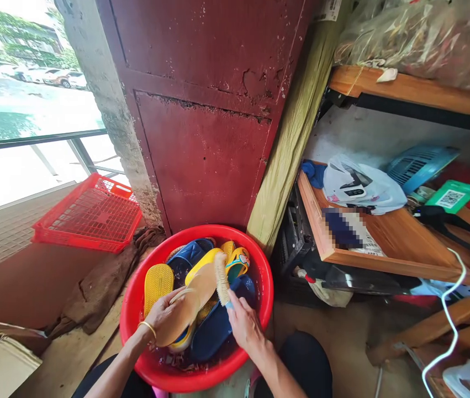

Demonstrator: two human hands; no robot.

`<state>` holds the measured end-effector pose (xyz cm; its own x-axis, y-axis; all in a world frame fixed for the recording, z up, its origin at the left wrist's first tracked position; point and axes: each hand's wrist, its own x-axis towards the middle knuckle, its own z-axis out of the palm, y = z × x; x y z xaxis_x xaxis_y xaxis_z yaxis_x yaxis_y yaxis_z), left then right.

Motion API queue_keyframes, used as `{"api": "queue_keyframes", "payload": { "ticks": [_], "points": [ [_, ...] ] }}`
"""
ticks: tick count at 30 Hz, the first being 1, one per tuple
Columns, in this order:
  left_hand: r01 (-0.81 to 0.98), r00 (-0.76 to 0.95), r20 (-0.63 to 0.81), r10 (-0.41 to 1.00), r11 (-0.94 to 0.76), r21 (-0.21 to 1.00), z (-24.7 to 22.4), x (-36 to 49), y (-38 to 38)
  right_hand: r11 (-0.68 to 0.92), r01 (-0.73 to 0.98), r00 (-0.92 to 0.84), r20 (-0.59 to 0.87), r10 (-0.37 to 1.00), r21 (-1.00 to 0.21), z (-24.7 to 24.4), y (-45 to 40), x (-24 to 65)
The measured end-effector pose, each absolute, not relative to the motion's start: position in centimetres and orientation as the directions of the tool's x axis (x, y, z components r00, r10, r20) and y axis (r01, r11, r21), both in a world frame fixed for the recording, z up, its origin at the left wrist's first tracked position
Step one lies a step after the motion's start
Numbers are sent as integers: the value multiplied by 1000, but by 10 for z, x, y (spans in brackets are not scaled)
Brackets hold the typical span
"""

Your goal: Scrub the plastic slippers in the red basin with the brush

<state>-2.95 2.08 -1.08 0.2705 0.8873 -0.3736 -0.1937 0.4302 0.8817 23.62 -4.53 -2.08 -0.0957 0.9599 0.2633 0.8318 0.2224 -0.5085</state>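
Tan sandal (204,286), cream bristles (220,278), red tub (197,381)

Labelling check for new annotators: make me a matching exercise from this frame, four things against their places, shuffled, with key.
Things:
1. Brush
2. White plastic bag
3. Tan sandal
4. Red crate

Places:
A. In the person's left hand, above the red basin
B. Left of the dark red door in the picture
C. In the person's right hand
D. On the wooden tray

Pairs: 1-C; 2-D; 3-A; 4-B
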Motion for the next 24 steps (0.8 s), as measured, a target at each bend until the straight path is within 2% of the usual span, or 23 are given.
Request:
{"api": "queue_keyframes", "payload": {
  "ticks": [3, 6, 8, 11, 15, 18, 21, 24],
  "points": [
    [-155, 299, -366, 881, 423, 893, -19, -27, 26, 193, 917, -161, 119, 980, -350, -15, -40, 211],
    [-132, 169, -378, 910, 401, 906, -25, -25, 31, 182, 943, -167, 75, 983, -278, -7, -12, 193],
    [-113, 122, -364, 923, 377, 919, -27, -25, 32, 164, 949, -152, 65, 986, -268, 2, 12, 188],
    [-128, 165, -355, 920, 377, 917, -30, -29, 30, 174, 947, -170, 41, 985, -271, 12, 26, 187],
    [-181, 142, -354, 925, 375, 909, -41, -37, 25, 233, 941, -237, 15, 971, -244, -8, -29, 186],
    [-195, 80, -381, 921, 390, 900, -51, -38, 27, 254, 929, -241, 80, 967, -268, -38, -84, 182],
    [-221, 89, -402, 911, 412, 884, -56, -37, 29, 190, 940, -166, 108, 980, -285, -46, -87, 181],
    [-190, 87, -380, 921, 390, 901, -58, -36, 30, 105, 955, -90, 66, 994, -276, -22, -35, 180]
  ]
}}
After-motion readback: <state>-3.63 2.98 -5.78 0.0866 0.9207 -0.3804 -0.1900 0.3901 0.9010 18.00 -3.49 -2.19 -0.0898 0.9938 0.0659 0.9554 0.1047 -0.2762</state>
